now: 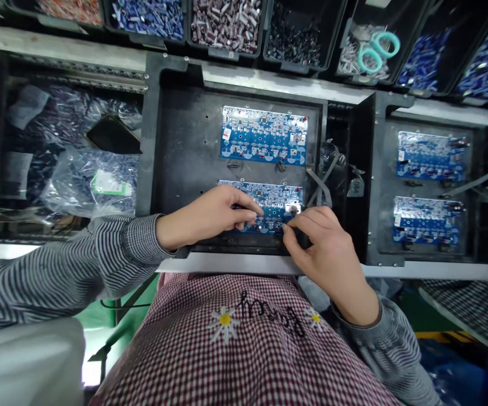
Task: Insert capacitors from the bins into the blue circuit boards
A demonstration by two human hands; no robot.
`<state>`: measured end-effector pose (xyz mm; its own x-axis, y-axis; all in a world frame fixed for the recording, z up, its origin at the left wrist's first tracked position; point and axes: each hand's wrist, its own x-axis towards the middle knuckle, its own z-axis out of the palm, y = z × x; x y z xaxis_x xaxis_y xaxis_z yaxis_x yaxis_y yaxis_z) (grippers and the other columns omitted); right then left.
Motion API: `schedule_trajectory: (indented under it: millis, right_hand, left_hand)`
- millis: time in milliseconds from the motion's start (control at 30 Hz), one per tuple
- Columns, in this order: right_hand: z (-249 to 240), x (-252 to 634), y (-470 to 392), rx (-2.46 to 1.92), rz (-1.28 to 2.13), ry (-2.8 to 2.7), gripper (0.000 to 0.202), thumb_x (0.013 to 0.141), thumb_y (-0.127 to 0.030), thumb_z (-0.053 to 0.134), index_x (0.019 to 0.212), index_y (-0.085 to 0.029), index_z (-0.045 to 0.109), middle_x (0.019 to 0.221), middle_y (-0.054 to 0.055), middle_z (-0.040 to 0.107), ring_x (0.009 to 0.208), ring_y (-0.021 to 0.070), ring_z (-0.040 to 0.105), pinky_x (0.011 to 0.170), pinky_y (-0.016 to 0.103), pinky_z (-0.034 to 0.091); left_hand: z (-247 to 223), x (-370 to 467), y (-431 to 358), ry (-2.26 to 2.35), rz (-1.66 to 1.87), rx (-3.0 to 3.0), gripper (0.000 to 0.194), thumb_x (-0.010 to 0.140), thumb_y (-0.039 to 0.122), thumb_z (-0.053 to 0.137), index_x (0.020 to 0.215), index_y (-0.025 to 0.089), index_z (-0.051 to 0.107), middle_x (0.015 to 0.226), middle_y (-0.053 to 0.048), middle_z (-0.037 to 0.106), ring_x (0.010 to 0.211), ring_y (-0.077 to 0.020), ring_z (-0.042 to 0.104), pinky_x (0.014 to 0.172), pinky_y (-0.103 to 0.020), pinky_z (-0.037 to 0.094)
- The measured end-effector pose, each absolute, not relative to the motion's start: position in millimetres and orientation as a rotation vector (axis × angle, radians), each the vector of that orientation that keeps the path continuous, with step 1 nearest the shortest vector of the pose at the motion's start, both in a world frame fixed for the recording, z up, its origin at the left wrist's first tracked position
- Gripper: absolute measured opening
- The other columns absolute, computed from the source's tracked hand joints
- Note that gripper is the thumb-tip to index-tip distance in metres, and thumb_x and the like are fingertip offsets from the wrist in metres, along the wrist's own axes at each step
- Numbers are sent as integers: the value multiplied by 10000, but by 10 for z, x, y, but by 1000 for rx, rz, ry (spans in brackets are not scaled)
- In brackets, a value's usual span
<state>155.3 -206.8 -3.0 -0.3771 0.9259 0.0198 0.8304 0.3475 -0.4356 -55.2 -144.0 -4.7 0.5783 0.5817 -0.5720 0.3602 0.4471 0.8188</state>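
Observation:
Two blue circuit boards lie in a black tray (180,169), an upper board (264,135) and a lower board (269,194). Over the left half of the lower board is my left hand (220,214), thumb and index finger close together near its surface. My right hand (326,242) is at the lower board's bottom right corner, thumb and index finger pinched there. Whatever either hand may hold is too small to make out. A white sticker (226,134) shows on the upper board.
Black bins of small parts (227,25) line the back, one with turquoise scissors (370,59). Plastic bags (87,169) and a dark phone (113,135) lie at left. Another tray (476,225) with two boards stands at right. Grey straps (322,186) hang beside the near tray.

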Motion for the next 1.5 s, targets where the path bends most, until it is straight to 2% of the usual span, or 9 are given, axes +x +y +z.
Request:
schedule_trajectory:
  millis: [400, 567, 767, 900, 1033, 1167, 1267, 1400, 1500]
  right_hand:
    - [101, 1531, -1955, -1535, 740, -2284, 20, 843, -192, 595, 827, -197, 606, 792, 39, 627, 839, 188, 564, 784, 363, 500]
    - [239, 1277, -1624, -1272, 711, -2298, 189, 845, -145, 581, 1012, -213, 637, 932, 55, 669, 894, 185, 593, 845, 366, 504]
    - [86, 1056, -853, -1173, 582, -2450, 154, 852, -154, 519, 849, -186, 670, 815, 60, 682, 831, 206, 592, 791, 372, 495]
    - [-91, 999, -594, -1177, 614, -2520, 160, 841, -142, 510, 793, -174, 659, 806, 70, 672, 830, 216, 581, 781, 370, 482]
    - [-134, 991, -584, -1175, 633, -2527, 169, 858, -153, 492, 800, -177, 649, 806, 70, 660, 842, 214, 569, 790, 366, 472]
    - [-135, 993, -605, -1178, 621, -2555, 157, 852, -155, 502, 792, -157, 647, 804, 80, 650, 845, 220, 554, 785, 365, 463]
    - [-145, 987, -607, -1188, 618, -2551, 167, 854, -156, 489, 778, -166, 637, 802, 78, 642, 844, 221, 543, 777, 367, 457]
    - [-168, 986, -596, -1187, 609, -2541, 184, 857, -154, 474, 767, -176, 633, 806, 77, 635, 849, 219, 539, 786, 370, 460]
    - [-166, 1001, -590, -1158, 616, -2549, 199, 869, -172, 473, 766, -181, 642, 806, 78, 634, 858, 221, 540, 794, 377, 466]
  left_hand:
    - [-52, -645, -1340, 942, 135, 1058, 214, 880, 236, 529, 808, 84, 661, 659, -31, 618, 443, -54, 435, 449, -187, 339]
    - [19, -668, -1224, 861, 216, 813, 199, 879, 201, 544, 770, 82, 661, 669, -25, 606, 523, -59, 482, 504, -179, 364]
    - [11, -845, -1034, 959, 409, 630, 195, 848, 49, 521, 960, 77, 679, 833, -65, 665, 757, -98, 603, 643, -187, 437]
    - [-30, -963, -960, 996, 360, 673, 142, 862, 147, 589, 953, 67, 664, 788, -82, 674, 642, -94, 592, 546, -181, 431]
    - [-35, -986, -917, 1036, 333, 691, 199, 899, 219, 554, 764, 84, 607, 715, -61, 643, 518, -74, 551, 414, -160, 355]
    - [-3, -984, -874, 1152, 383, 797, 267, 867, 279, 618, 677, 104, 546, 566, 19, 522, 441, -26, 419, 387, -127, 266]
    - [13, -992, -838, 1176, 407, 849, 206, 821, 253, 679, 715, 91, 611, 558, 36, 494, 468, -17, 407, 424, -117, 300]
    - [-14, -996, -795, 1137, 412, 723, 136, 806, 151, 683, 914, 68, 680, 779, -57, 667, 675, -82, 612, 628, -169, 486]
    - [-60, -984, -767, 1096, 434, 615, 138, 825, 160, 667, 912, 55, 681, 840, -98, 691, 805, -139, 661, 770, -245, 527]
